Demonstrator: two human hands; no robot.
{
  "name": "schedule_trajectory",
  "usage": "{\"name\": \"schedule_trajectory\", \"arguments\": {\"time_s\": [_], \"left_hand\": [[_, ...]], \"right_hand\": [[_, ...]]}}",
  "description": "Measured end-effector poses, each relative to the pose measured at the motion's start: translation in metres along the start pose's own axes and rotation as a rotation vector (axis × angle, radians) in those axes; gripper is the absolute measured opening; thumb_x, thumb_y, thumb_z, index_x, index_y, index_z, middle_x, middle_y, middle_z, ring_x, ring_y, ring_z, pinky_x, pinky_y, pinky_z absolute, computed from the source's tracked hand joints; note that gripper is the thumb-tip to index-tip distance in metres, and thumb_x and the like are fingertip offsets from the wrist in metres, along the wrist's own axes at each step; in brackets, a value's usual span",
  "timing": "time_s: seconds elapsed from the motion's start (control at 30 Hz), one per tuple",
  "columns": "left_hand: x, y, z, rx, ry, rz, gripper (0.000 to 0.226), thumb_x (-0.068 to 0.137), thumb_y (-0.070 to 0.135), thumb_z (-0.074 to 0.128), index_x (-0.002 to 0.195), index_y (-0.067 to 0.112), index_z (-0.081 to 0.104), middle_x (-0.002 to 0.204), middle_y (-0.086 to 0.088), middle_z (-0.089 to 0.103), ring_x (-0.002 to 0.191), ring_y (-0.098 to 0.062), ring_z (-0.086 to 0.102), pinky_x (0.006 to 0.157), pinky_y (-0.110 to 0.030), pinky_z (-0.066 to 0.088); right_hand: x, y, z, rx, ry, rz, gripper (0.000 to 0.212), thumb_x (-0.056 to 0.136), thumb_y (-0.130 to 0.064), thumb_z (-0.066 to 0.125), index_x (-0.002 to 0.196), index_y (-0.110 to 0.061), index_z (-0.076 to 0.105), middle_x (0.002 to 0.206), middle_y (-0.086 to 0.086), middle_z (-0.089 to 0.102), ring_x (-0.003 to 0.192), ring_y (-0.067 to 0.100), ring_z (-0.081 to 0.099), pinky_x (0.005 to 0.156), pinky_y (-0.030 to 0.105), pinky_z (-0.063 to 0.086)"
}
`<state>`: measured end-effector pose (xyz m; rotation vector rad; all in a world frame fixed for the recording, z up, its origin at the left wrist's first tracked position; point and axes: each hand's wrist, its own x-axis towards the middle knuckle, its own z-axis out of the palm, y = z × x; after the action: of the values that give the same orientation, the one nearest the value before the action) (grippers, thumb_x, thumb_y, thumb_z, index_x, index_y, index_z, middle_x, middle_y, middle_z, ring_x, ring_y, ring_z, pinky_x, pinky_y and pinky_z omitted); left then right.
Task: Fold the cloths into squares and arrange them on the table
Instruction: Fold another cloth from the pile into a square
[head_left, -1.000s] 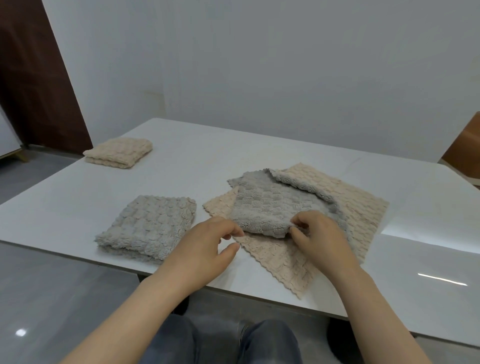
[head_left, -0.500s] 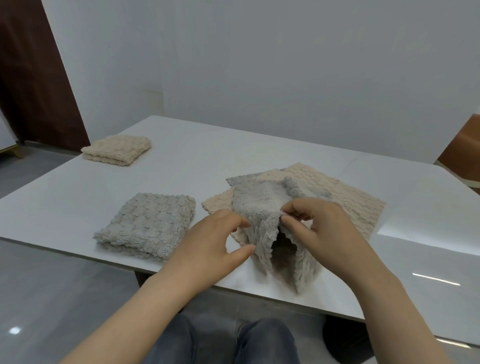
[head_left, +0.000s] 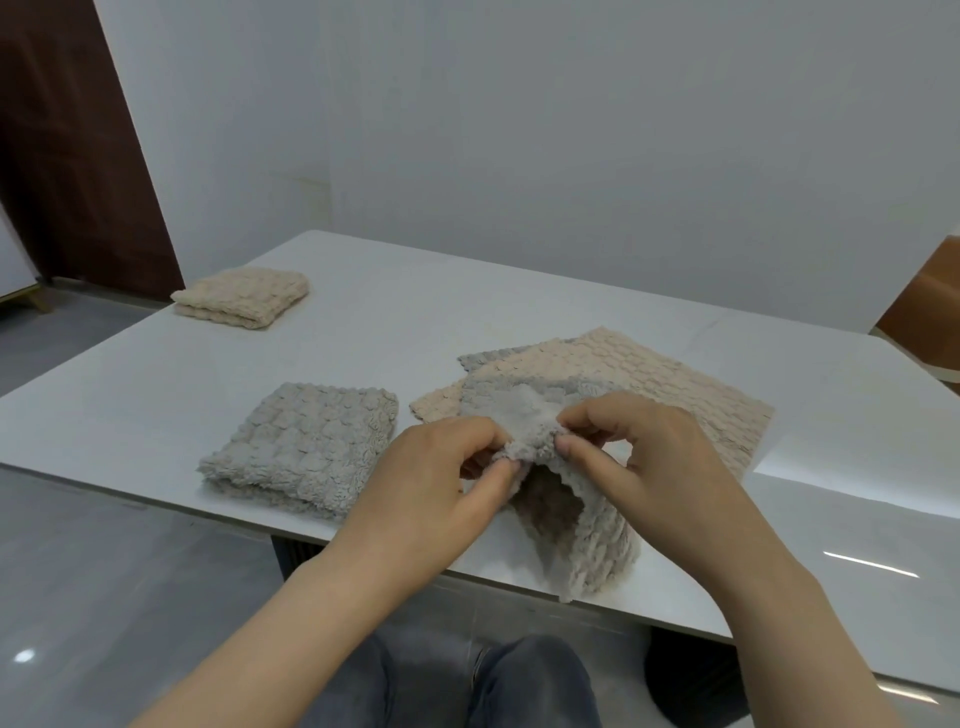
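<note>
White table (head_left: 363, 332), near edge: left hand (head_left: 436, 483) and right hand (head_left: 654, 457) pinch the grey cloth (head_left: 519, 413) side by side; it runs straight away from them across the beige cloth (head_left: 649, 374).

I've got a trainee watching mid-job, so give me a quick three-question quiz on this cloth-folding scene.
1. True or false: both the left hand and the right hand pinch the fluffy grey unfolded cloth.
2. How many cloths already lie folded into squares on the white table?
3. What lies under the cloth being handled? A) a flat beige textured cloth B) a wooden tray C) a sheet of paper

Key: 1 true. 2 two: the folded beige cloth at the far left and the folded grey cloth near the front edge. 3 A.
</note>
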<state>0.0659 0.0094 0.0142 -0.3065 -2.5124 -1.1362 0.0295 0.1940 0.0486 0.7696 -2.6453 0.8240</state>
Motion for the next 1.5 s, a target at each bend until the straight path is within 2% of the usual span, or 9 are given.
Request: {"name": "schedule_trajectory", "arguments": {"time_s": [0.1, 0.27, 0.47, 0.67, 0.83, 0.93, 1.1, 1.3, 1.5], "left_hand": [[0.001, 0.005, -0.003, -0.015, 0.027, 0.02, 0.015, 0.087, 0.028, 0.056, 0.076, 0.023, 0.064, 0.067, 0.012, 0.061, 0.07, -0.004, 0.057, 0.063, -0.025, 0.045], [0.005, 0.01, -0.004, -0.03, 0.045, 0.044, 0.018, 0.082, 0.037, 0.055, 0.075, 0.023, 0.064, 0.064, 0.005, 0.059, 0.066, -0.009, 0.055, 0.064, -0.035, 0.047], [0.01, 0.015, -0.004, -0.056, 0.064, 0.074, 0.016, 0.08, 0.038, 0.06, 0.073, 0.024, 0.065, 0.062, 0.006, 0.059, 0.065, -0.008, 0.056, 0.064, -0.038, 0.049], [0.011, 0.021, -0.007, -0.03, 0.071, 0.097, 0.015, 0.081, 0.036, 0.06, 0.073, 0.025, 0.066, 0.064, 0.007, 0.061, 0.069, -0.008, 0.057, 0.065, -0.035, 0.049], [0.011, 0.02, -0.01, -0.01, 0.087, 0.104, 0.012, 0.081, 0.035, 0.062, 0.073, 0.027, 0.066, 0.065, 0.008, 0.06, 0.07, -0.01, 0.057, 0.064, -0.032, 0.047], [0.011, 0.021, -0.011, -0.003, 0.095, 0.12, 0.012, 0.081, 0.033, 0.061, 0.072, 0.027, 0.066, 0.066, 0.01, 0.059, 0.071, -0.009, 0.056, 0.063, -0.03, 0.046], [0.012, 0.021, -0.013, 0.029, 0.115, 0.14, 0.012, 0.082, 0.031, 0.058, 0.073, 0.026, 0.061, 0.071, 0.013, 0.055, 0.073, -0.006, 0.053, 0.064, -0.02, 0.042], [0.013, 0.015, -0.02, 0.044, 0.138, 0.129, 0.01, 0.087, 0.027, 0.055, 0.077, 0.026, 0.058, 0.075, 0.017, 0.053, 0.077, -0.001, 0.051, 0.064, -0.009, 0.035], [0.016, 0.007, -0.033, 0.102, 0.136, 0.126, 0.012, 0.09, 0.016, 0.058, 0.082, 0.024, 0.06, 0.078, 0.015, 0.058, 0.08, -0.006, 0.053, 0.065, -0.011, 0.038]], "right_hand": [[-0.009, -0.003, 0.003, 0.0, 0.044, -0.001, 0.014, 0.086, -0.028, 0.067, 0.099, -0.03, 0.067, 0.086, -0.02, 0.063, 0.085, 0.001, 0.058, 0.077, 0.023, 0.049], [-0.028, -0.014, 0.012, 0.109, 0.184, 0.01, 0.02, 0.077, -0.018, 0.075, 0.086, -0.032, 0.064, 0.077, -0.015, 0.062, 0.076, 0.009, 0.059, 0.066, 0.021, 0.047], [-0.035, -0.018, 0.028, 0.158, 0.207, 0.07, 0.026, 0.074, -0.024, 0.076, 0.094, -0.033, 0.062, 0.086, -0.018, 0.061, 0.086, 0.004, 0.058, 0.071, 0.016, 0.047], [-0.029, -0.021, 0.032, 0.117, 0.29, 0.069, 0.01, 0.081, -0.024, 0.068, 0.088, -0.027, 0.061, 0.082, -0.015, 0.06, 0.082, 0.005, 0.058, 0.068, 0.022, 0.048], [-0.027, -0.022, 0.028, 0.091, 0.333, 0.047, 0.004, 0.081, -0.023, 0.062, 0.084, -0.025, 0.063, 0.079, -0.015, 0.06, 0.079, 0.005, 0.056, 0.067, 0.021, 0.045], [-0.026, -0.022, 0.027, 0.064, 0.348, 0.056, 0.005, 0.08, -0.023, 0.06, 0.083, -0.025, 0.063, 0.078, -0.015, 0.06, 0.079, 0.006, 0.056, 0.067, 0.023, 0.046], [-0.03, -0.017, 0.023, 0.033, 0.385, 0.102, 0.015, 0.077, -0.012, 0.063, 0.083, -0.025, 0.061, 0.078, -0.014, 0.059, 0.076, 0.006, 0.053, 0.065, 0.027, 0.048], [-0.034, -0.008, 0.01, 0.03, 0.389, 0.132, 0.024, 0.076, -0.005, 0.063, 0.085, -0.027, 0.063, 0.082, -0.017, 0.06, 0.081, 0.005, 0.056, 0.066, 0.021, 0.047], [-0.034, 0.006, -0.013, 0.023, 0.419, 0.135, 0.025, 0.079, -0.004, 0.063, 0.087, -0.027, 0.067, 0.086, -0.02, 0.063, 0.085, 0.001, 0.059, 0.068, 0.015, 0.047]]}}
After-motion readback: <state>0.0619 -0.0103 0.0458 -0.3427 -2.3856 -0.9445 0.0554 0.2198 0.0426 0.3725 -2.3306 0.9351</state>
